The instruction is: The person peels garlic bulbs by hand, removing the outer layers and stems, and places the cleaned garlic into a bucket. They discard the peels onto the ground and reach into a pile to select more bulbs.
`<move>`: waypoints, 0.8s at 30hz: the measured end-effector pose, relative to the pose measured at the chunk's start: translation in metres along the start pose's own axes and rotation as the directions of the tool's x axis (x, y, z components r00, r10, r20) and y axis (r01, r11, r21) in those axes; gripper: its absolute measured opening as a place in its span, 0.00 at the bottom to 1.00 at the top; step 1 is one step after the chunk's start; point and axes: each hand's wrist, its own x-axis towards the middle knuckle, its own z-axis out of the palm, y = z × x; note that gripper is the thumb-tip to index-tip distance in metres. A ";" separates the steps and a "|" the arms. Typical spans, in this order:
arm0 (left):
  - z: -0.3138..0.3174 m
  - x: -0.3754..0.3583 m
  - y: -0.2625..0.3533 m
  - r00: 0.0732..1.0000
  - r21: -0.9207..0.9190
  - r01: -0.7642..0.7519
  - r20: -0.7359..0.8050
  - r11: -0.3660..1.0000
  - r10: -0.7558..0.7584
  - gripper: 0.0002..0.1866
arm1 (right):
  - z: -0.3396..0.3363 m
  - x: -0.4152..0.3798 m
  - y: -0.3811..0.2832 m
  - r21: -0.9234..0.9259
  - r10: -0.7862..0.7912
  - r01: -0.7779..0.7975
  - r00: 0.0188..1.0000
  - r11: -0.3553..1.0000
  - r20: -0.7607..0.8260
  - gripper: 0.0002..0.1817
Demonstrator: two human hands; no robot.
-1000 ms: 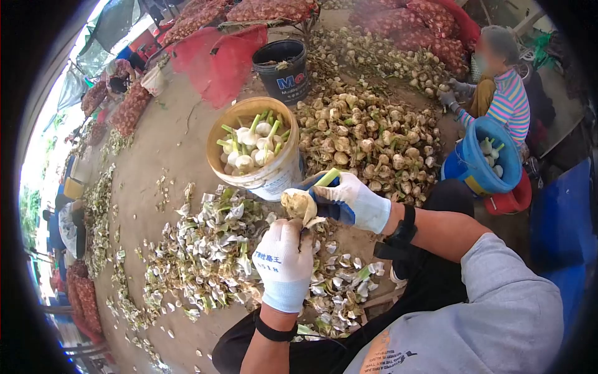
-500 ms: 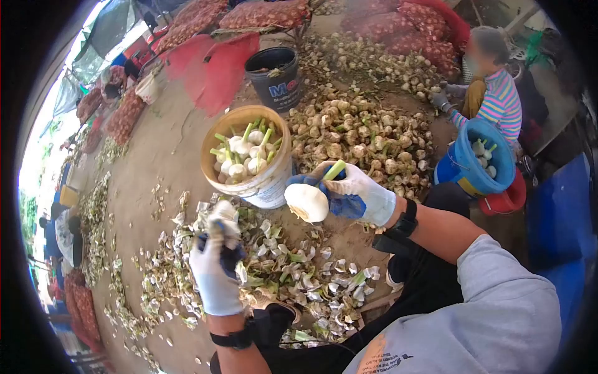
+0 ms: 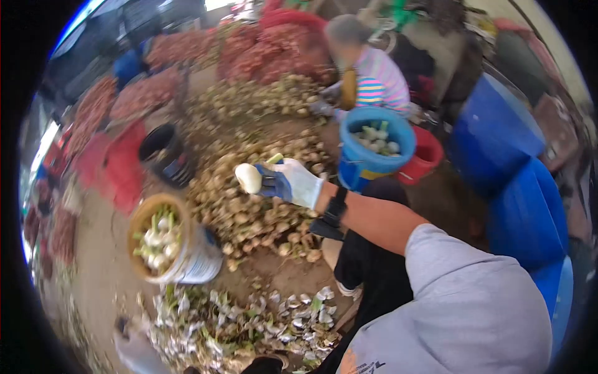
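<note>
So my right hand (image 3: 289, 182) has the peeled garlic bulb (image 3: 248, 178), fingers closed around the neck, round end poking out toward the left, cut stem (image 3: 275, 158) angled to the upper right. That's mid-frame, in front of the unpeeled pile (image 3: 237, 218). The pale bucket (image 3: 202, 265) is lower left of it, the blue one (image 3: 352, 171) off to the right. My left hand (image 3: 134, 349) is way down in the lower left, well apart from the bulb, so the right is clearly nearer. It's blurry, can't tell how open it is or if it's got anything.

Compared to half a second back, the view's swung over, both buckets sit further left, the bulb's no longer right by the pale one, and my left hand's dropped lower.
</note>
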 end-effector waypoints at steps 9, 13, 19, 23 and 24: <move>-0.025 0.055 -0.122 0.834 0.889 -0.206 -0.059 0.409 0.549 0.18 | -0.174 -0.026 -0.123 0.346 -0.503 0.663 0.738 0.664 -0.449 0.16; -0.014 0.024 -0.012 0.990 0.329 -0.075 -0.088 0.941 0.109 0.23 | -0.202 -0.013 -0.073 0.052 -0.236 0.393 0.647 0.918 -0.725 0.12; 0.013 -0.002 0.015 0.995 -0.239 0.010 0.095 0.971 0.013 0.20 | -0.169 0.002 0.080 -0.922 0.069 -0.214 0.966 -0.324 -0.248 0.22; 0.014 -0.022 0.027 0.976 -0.078 0.062 0.213 0.995 -0.044 0.15 | -0.153 -0.041 0.175 -0.800 0.370 -0.204 0.804 -0.564 -0.465 0.15; 0.015 -0.024 0.023 0.976 -0.070 0.074 0.208 0.995 -0.058 0.15 | -0.155 -0.052 0.198 -0.793 0.380 -0.187 0.799 -0.580 -0.466 0.15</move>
